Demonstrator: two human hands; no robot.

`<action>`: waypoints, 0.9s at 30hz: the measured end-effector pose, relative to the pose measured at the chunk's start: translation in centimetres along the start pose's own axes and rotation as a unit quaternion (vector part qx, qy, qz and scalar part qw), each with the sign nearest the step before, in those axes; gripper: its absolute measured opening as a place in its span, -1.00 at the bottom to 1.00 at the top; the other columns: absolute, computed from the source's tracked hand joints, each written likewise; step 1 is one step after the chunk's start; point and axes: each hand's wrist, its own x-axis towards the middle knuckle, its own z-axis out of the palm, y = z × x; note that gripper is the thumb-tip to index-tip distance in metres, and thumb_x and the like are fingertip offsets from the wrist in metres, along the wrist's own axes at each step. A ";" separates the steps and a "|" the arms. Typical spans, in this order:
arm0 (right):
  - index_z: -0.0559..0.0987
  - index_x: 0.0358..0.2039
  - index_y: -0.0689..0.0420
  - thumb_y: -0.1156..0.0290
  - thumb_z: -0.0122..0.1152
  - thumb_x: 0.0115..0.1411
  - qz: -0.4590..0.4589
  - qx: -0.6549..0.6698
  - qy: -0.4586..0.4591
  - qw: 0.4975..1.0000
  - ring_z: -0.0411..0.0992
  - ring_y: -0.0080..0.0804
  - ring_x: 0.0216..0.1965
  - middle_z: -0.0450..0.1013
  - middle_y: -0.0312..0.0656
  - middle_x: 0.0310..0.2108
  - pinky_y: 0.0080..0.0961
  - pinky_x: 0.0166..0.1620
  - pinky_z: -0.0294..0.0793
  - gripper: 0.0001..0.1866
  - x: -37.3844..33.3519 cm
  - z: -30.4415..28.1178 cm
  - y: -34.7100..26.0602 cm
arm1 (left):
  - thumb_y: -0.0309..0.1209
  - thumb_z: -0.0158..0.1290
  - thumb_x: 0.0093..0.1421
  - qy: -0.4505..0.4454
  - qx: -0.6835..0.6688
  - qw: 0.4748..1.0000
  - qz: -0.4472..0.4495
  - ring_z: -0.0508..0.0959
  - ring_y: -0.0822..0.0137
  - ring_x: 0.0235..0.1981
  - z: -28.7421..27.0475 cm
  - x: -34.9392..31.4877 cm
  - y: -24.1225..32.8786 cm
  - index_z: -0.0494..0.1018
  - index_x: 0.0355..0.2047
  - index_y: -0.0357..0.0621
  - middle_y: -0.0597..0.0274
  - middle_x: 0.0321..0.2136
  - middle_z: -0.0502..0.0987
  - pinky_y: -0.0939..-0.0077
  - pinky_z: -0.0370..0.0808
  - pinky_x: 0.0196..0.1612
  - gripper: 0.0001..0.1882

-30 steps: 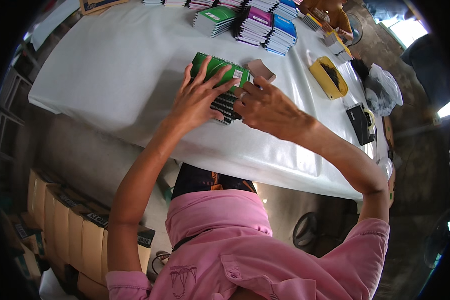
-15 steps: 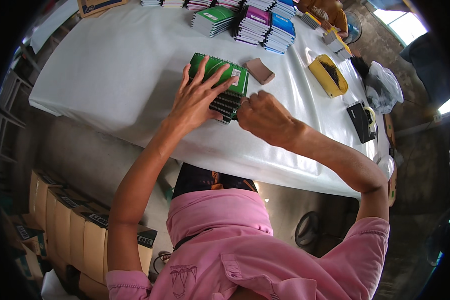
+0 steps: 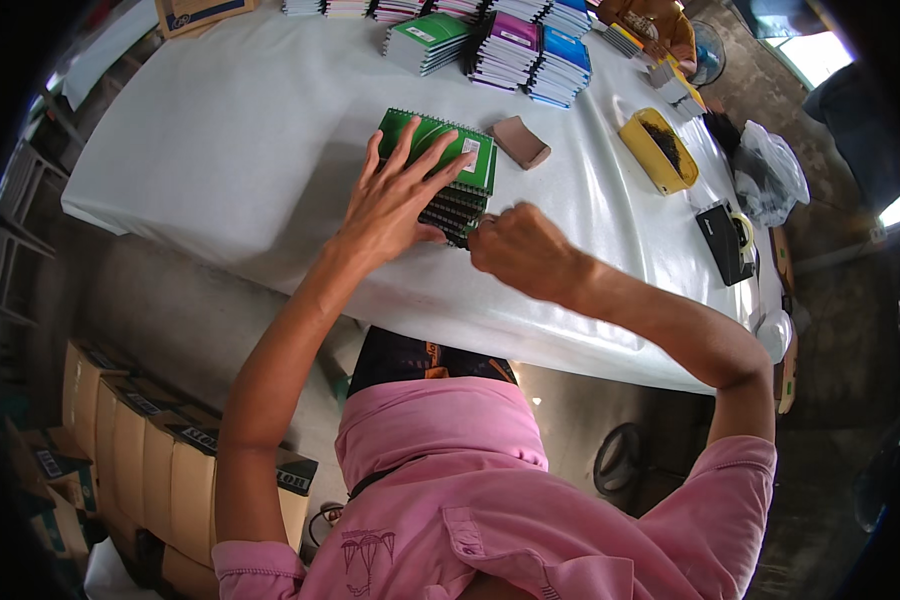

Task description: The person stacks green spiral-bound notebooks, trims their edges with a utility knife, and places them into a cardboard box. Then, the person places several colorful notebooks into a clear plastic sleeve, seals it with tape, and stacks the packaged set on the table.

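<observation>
OK, spreading the left hand (image 3: 385,205) wide over a stack of small green-covered, wire-bound notebooks (image 3: 458,203), with fingers splayed across the top cover and thumb down at the near side. Not gripping; probably bracing the pile against sliding. Curling the right hand (image 3: 525,250) in at the near right corner, beside the dark wire bindings. Can't tell from this angle whether pinching or just touching. Likely set low like that to reach the binding ends with the pile held flat.

Got a curved, dull-brown block (image 3: 521,142) just off the far right corner, presumably for easy reach; can't tell the material. Farther right, got a yellow plastic open-topped tub (image 3: 642,158) and a black tape dispenser with a pale roll (image 3: 718,245), near the edge of the white-sheeted table (image 3: 220,120), perhaps to leave elbow room. At the far side, got taller piles of purple-covered notebooks (image 3: 515,35) and blue-covered notebooks (image 3: 567,55), apparently sorted by colour.

Can't see the right fingertips, or the cover under the left palm. Can't count the notebooks in the pile. Can't identify the dark bits in the tub. Cut off at the top: rearmost piles, plus a co-worker in a mustard shirt (image 3: 682,40).
</observation>
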 end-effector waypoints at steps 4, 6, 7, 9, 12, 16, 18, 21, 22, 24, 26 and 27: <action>0.60 -0.52 0.05 0.37 0.21 0.00 0.027 -0.005 0.057 0.998 0.51 -0.38 -0.36 0.48 -0.25 -0.49 -0.42 -0.43 0.44 -0.93 -0.6 -0.6 -0.5 | -0.26 0.40 -0.32 -0.004 0.010 1.000 -0.007 -0.01 0.02 0.34 -0.5 -0.3 0.1 0.06 0.31 0.34 0.40 0.32 0.04 -0.11 -0.02 0.30 0.14; 0.58 -0.41 0.07 0.30 0.20 0.05 0.088 0.053 0.212 0.972 0.48 -0.38 -0.28 0.48 -0.22 -0.36 -0.38 -0.29 0.46 -0.86 -2.4 3.5 1.3 | -0.27 0.40 -0.32 0.005 0.019 1.000 -0.004 -0.02 0.00 0.34 -0.8 -0.5 0.5 0.02 0.33 0.26 0.32 0.33 0.02 -0.09 -0.03 0.30 0.17; 0.53 -0.30 0.11 0.18 0.16 0.14 0.102 0.103 0.215 0.966 0.44 -0.33 -0.20 0.43 -0.16 -0.24 -0.32 -0.15 0.41 -0.74 -4.2 4.8 1.7 | -0.28 0.40 -0.30 0.041 -0.024 0.998 -0.047 -0.02 -0.03 0.34 -0.9 -0.8 0.9 -0.01 0.33 0.19 0.22 0.33 0.00 -0.08 -0.03 0.30 0.17; 0.53 -0.25 0.19 0.10 0.13 0.18 0.127 0.230 -0.013 0.965 0.43 -0.21 -0.15 0.44 -0.10 -0.23 -0.26 -0.14 0.43 -0.63 -5.5 5.9 3.8 | -0.32 0.39 -0.27 0.109 -0.105 0.980 -0.127 -0.03 -0.08 0.33 -0.7 -1.9 2.1 -0.07 0.35 0.05 0.03 0.33 -0.03 -0.05 -0.03 0.30 0.19; 0.50 -0.16 0.24 0.03 0.14 0.19 0.089 0.274 0.171 0.942 0.44 -0.10 -0.13 0.45 -0.04 -0.23 -0.22 -0.10 0.42 -0.52 -4.7 7.6 6.5 | -0.43 0.22 0.10 0.203 -0.368 0.868 -0.265 -0.14 0.04 0.38 0.4 -5.4 2.6 -0.23 0.36 -0.17 -0.15 0.34 -0.10 0.21 -0.09 0.34 -0.01; 0.46 -0.10 0.36 -0.12 0.08 0.19 0.100 0.464 0.228 0.850 0.43 0.07 -0.15 0.46 0.09 -0.15 -0.22 -0.05 0.40 -0.32 4.5 5.8 11.3 | -0.40 0.12 0.22 0.196 -0.653 0.628 -0.377 -0.15 0.21 0.38 0.3 -7.7 5.8 -0.31 0.36 -0.19 -0.11 0.35 -0.15 0.34 -0.10 0.33 -0.07; 0.47 -0.11 0.41 -0.36 0.03 0.08 0.160 0.569 0.104 0.800 0.42 0.03 -0.07 0.45 0.12 -0.12 -0.23 -0.03 0.40 -0.10 8.0 3.1 11.0 | -0.37 0.11 0.23 0.193 -0.665 0.598 -0.404 -0.13 0.25 0.38 0.1 -7.9 6.3 -0.30 0.36 -0.18 -0.09 0.35 -0.14 0.37 -0.09 0.33 -0.08; 0.50 -0.14 0.43 -0.54 0.01 -0.09 0.159 0.585 0.056 0.793 0.41 -0.03 -0.02 0.44 0.14 -0.10 -0.23 -0.02 0.40 0.08 10.9 6.9 11.6 | -0.33 0.14 0.21 0.168 -0.673 0.589 -0.414 -0.03 0.36 0.33 0.5 -5.6 6.5 -0.20 0.35 -0.21 0.05 0.30 -0.01 0.40 -0.05 0.31 -0.11; 0.51 -0.14 0.43 -0.56 0.04 -0.14 0.141 0.609 0.032 0.780 0.41 -0.06 -0.02 0.44 0.14 -0.10 -0.25 -0.02 0.41 0.10 10.7 6.7 11.4 | -0.32 0.17 0.19 0.174 -0.672 0.597 -0.402 0.03 0.40 0.29 0.6 -5.4 6.1 -0.15 0.33 -0.25 0.13 0.25 0.10 0.42 -0.03 0.29 -0.12; 0.49 -0.11 0.43 -0.54 0.10 -0.17 0.107 0.672 -0.050 0.731 0.41 -0.13 -0.04 0.44 0.12 -0.12 -0.28 -0.04 0.42 0.11 9.2 4.9 9.4 | -0.30 0.20 0.16 0.202 -0.626 0.603 -0.451 0.18 0.44 0.21 0.4 -5.2 5.8 -0.01 0.29 -0.21 0.21 0.17 0.24 0.46 0.11 0.23 -0.19; 0.42 -0.02 0.44 -0.44 0.21 -0.14 0.101 0.780 -0.083 0.611 0.41 -0.18 -0.04 0.43 0.09 -0.10 -0.33 -0.04 0.42 0.08 6.4 4.5 7.3 | -0.34 0.20 0.16 0.161 -0.653 0.619 -0.404 0.24 0.42 0.17 -1.6 -4.2 6.0 -0.01 0.29 -0.18 0.20 0.15 0.27 0.47 0.18 0.20 -0.20; 0.37 0.05 0.45 -0.37 0.29 -0.12 0.102 0.847 -0.066 0.518 0.40 -0.18 -0.01 0.42 0.08 -0.07 -0.35 -0.03 0.41 0.07 5.8 6.2 6.3 | -0.36 0.19 0.15 0.136 -0.668 0.624 -0.382 0.27 0.42 0.15 -2.1 -3.7 6.3 -0.01 0.29 -0.16 0.20 0.14 0.28 0.47 0.22 0.18 -0.21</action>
